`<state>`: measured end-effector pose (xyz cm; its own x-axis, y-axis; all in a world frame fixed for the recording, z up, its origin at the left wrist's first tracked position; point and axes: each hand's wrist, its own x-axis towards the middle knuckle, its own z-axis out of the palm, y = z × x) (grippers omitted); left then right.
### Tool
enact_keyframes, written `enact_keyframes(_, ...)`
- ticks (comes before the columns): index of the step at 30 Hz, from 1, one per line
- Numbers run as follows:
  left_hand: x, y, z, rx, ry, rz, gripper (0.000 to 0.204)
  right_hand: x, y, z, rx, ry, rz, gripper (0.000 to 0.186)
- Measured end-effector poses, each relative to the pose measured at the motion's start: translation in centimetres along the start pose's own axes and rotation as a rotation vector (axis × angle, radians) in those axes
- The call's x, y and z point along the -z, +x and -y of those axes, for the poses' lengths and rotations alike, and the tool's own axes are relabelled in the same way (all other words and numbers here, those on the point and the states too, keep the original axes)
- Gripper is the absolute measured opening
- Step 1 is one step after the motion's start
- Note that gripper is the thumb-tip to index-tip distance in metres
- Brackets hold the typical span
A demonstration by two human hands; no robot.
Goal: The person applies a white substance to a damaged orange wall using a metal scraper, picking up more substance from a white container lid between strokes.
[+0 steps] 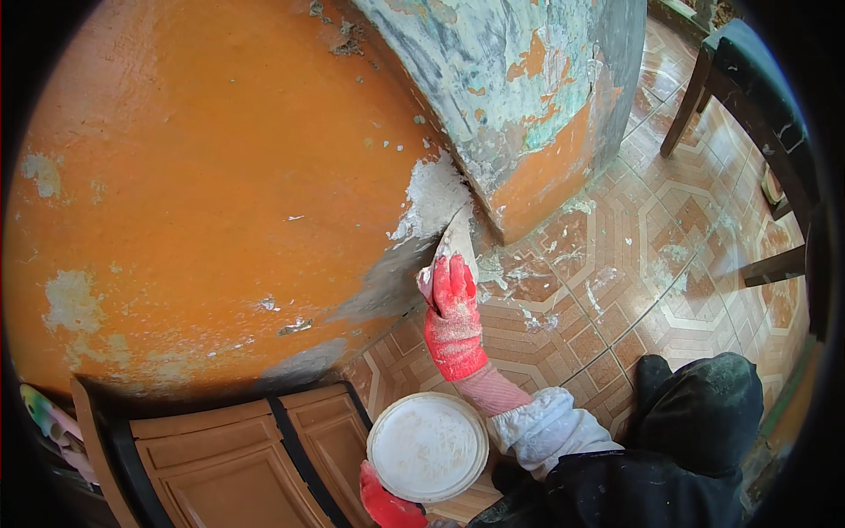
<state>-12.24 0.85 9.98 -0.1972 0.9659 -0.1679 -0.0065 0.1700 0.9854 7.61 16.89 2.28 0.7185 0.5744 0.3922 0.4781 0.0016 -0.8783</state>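
Note:
My right hand (452, 312), in a red and pink glove, grips a putty knife (456, 231) whose blade touches a rough white patch (429, 198) on the orange wall (202, 176), beside the groove where a peeling wall section (528, 88) meets it. Low in the view, my left hand (387, 500), in a red glove, holds the edge of a round white lid or container (427, 444) with pale residue on it. Its fingers are partly hidden.
Brown panelled furniture (202, 453) stands at the lower left, beside colourful items (55, 418). Dark chairs (729, 79) line the right side of the patterned tile floor (660, 211), which has white splatters. My dark-clad leg (695, 414) shows at the lower right.

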Motion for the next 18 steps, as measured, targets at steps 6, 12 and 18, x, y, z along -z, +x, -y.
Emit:
enact_keyframes(6,-0.2,-0.1,0.3,0.082,0.022,-0.109,0.036,-0.3,-1.0,-1.3,0.077,-0.153,0.019,0.065)
enact_keyframes(12,0.2,0.6,0.2,0.211,-0.202,-0.239,0.044,2.0,-4.0,-1.7,0.067,0.114,0.034,0.068)
enact_keyframes(18,2.0,0.3,0.2,0.218,-0.277,-0.220,0.047,3.2,-3.0,2.3,-0.421,0.473,-0.041,0.065)
